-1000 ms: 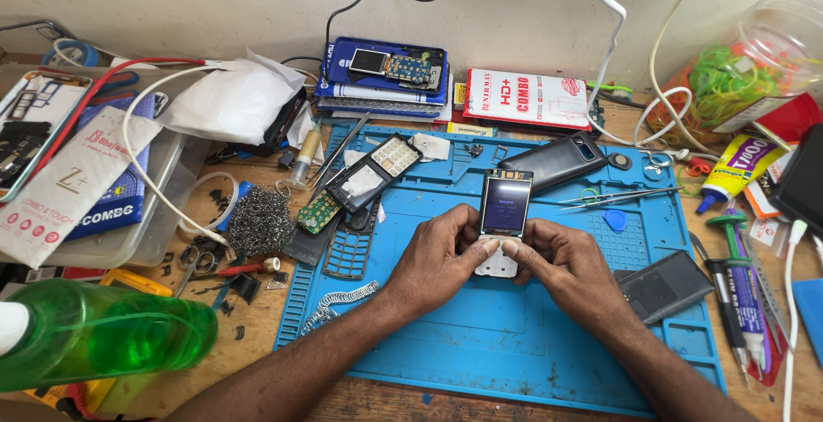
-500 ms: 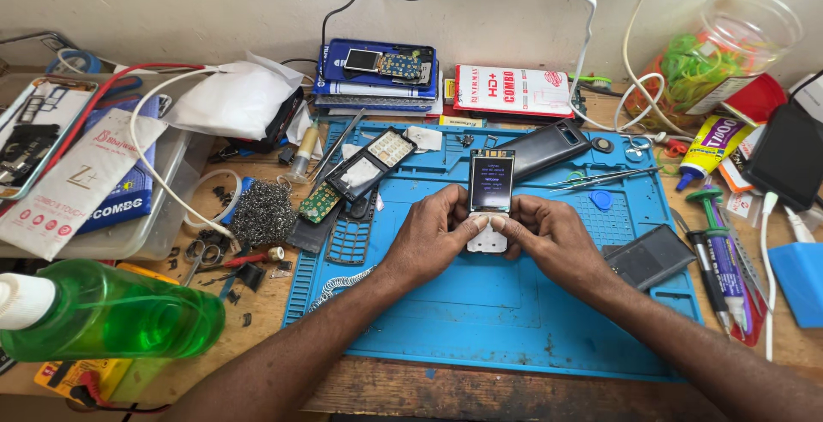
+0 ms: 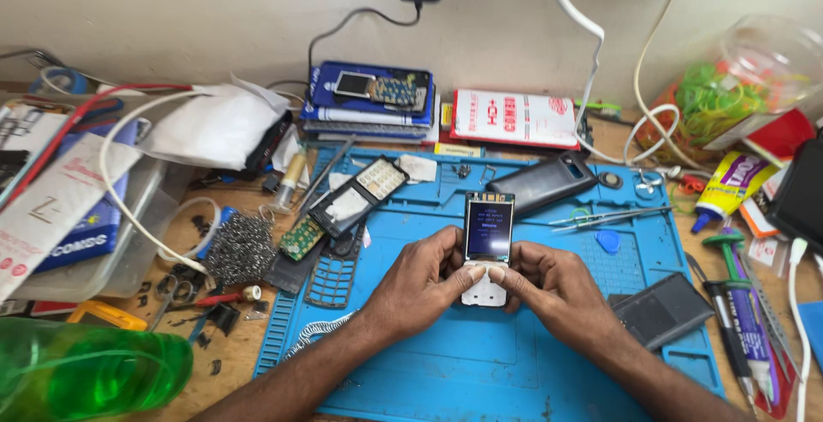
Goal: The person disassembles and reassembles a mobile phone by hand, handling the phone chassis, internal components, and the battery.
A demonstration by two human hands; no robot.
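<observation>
A small phone [image 3: 487,242] with its casing removed is held upright over the middle of a blue work mat [image 3: 446,370]. Its long side runs away from the person, lit screen at the far end, pale keypad area nearest them. The left hand [image 3: 422,283] and right hand [image 3: 553,289] close around its lower half from each side, both thumbs pressed together on the keypad area. A dark phone cover [image 3: 553,183] lies just beyond, tweezers [image 3: 600,216] to the right.
</observation>
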